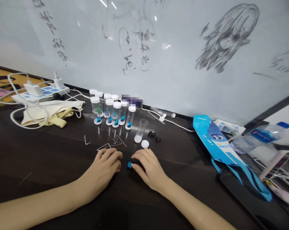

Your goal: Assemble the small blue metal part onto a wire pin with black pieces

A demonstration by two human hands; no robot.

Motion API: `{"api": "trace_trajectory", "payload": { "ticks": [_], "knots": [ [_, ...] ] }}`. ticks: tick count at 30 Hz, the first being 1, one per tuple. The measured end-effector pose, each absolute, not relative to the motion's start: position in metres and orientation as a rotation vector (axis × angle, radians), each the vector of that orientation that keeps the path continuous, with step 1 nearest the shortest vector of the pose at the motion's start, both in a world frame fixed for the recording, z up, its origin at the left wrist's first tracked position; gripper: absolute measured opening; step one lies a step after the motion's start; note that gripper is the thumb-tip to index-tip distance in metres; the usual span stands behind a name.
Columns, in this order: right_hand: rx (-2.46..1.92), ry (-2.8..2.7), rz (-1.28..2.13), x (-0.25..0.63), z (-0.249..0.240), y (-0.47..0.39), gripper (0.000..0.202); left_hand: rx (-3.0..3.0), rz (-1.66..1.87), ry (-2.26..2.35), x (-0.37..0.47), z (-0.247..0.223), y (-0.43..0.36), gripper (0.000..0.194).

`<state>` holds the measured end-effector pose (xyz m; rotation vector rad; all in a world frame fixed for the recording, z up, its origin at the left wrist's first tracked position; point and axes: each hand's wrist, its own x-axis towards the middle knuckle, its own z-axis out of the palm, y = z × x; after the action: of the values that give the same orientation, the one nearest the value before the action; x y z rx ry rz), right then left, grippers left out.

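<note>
Blue piece (129, 165) is at thumb tip of R hand (149, 166), btwn both hands; index tip is apart from thumb, can't tell if piece is gripped. L hand (100, 170) has loosely curled fingers, grip hidden. Just past them: bent wires (122, 141), w/ L-key (86, 142) to L. Ahead of R hand: cap (145, 144), open tube (141, 128), black bits (154, 136). Farther back: capped tubes (116, 114) w/ blue bits (116, 123) inside. Far L: cloth (50, 111); far R: blue bag (213, 137).
</note>
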<state>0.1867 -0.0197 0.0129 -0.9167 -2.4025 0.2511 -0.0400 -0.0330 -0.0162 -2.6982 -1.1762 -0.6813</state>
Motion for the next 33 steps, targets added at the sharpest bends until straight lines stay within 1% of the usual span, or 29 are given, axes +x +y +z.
{"api": "trace_trajectory", "payload": {
  "ticks": [7, 11, 17, 19, 22, 26, 31, 33],
  "knots": [
    [-0.908, -2.391, 0.257, 0.186, 0.009, -0.018, 0.018, -3.037, -0.633, -1.048, -0.040, -0.013, -0.041, 0.018],
    [-0.913, -2.373, 0.266, 0.186, 0.009, -0.018, 0.017, -3.140, -0.698, -0.938, -0.041, -0.005, -0.037, 0.018],
    [-0.920, -2.373, 0.277, 0.187, 0.012, -0.018, 0.018, -3.091, -0.708, -0.884, -0.053, 0.019, -0.017, 0.016],
    [-0.925, -2.362, 0.279, 0.186, 0.012, -0.018, 0.018, -3.087, -0.610, -0.877, -0.056, 0.027, -0.009, 0.019],
    [-0.931, -2.353, 0.277, 0.186, 0.012, -0.018, 0.018, -3.038, -0.476, -0.712, -0.057, 0.035, -0.001, 0.022],
    [-0.929, -2.360, 0.269, 0.186, 0.012, -0.017, 0.019, -2.962, -0.435, -0.517, -0.051, 0.035, 0.001, 0.027],
    [-0.931, -2.371, 0.257, 0.186, 0.011, -0.017, 0.019, -3.057, -0.506, -0.524, -0.045, 0.028, -0.002, 0.029],
    [-0.930, -2.370, 0.256, 0.186, 0.011, -0.017, 0.018, -3.053, -0.470, -0.454, -0.045, 0.027, -0.002, 0.027]
  ]
}}
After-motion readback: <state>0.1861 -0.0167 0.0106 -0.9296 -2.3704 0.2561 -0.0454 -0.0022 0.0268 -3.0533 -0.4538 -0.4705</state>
